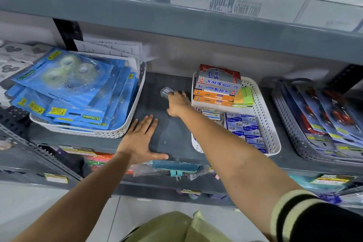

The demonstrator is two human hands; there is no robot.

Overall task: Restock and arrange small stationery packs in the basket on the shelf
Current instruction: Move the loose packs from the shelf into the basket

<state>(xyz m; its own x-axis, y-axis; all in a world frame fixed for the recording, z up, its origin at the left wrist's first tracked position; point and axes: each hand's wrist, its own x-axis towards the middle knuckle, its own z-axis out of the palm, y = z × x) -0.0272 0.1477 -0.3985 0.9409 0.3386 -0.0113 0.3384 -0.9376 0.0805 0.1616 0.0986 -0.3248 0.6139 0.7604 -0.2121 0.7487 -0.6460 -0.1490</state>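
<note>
The dark grey shelf carries three perforated baskets: a white basket at the left stacked with blue tape packs, a white basket right of centre holding boxed stationery, and a grey basket at the far right. On the bare strip between the two white baskets, a small clear pack lies toward the back, with a flat left hand pressed on the surface near the front edge

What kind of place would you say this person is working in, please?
Most likely a shop's stationery aisle: grey metal shelving, white baskets of packaged goods, yellow price stickers on the tape packs, and shelf-edge price labels.
</note>
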